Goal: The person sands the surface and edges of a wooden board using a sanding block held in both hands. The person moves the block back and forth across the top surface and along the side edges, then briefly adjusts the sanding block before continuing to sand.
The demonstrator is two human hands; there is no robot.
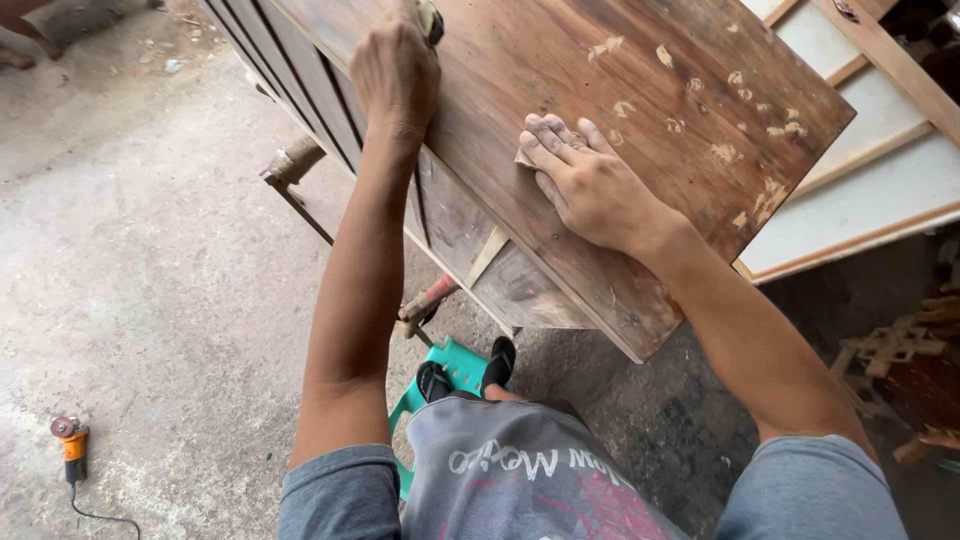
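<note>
A dark brown wooden cabinet panel [640, 110] lies tilted in front of me, dotted with pale filler patches. My right hand [585, 180] presses flat on it, fingers together over a small piece of sandpaper [523, 157] that peeks out by the thumb. My left hand [395, 75] rests curled on the panel's near-left edge, gripping the wood beside a small dark tool or block [432, 20]. Below the edge, slatted panelled sides of the cabinet [450, 215] face me.
An orange power tool [72, 445] with a cord lies on the concrete floor at bottom left. A green plastic stool [455, 370] stands under my foot. White framed panels [870, 190] lie at right, wooden scraps [900, 350] beyond. A metal trestle leg [295, 170] sticks out left.
</note>
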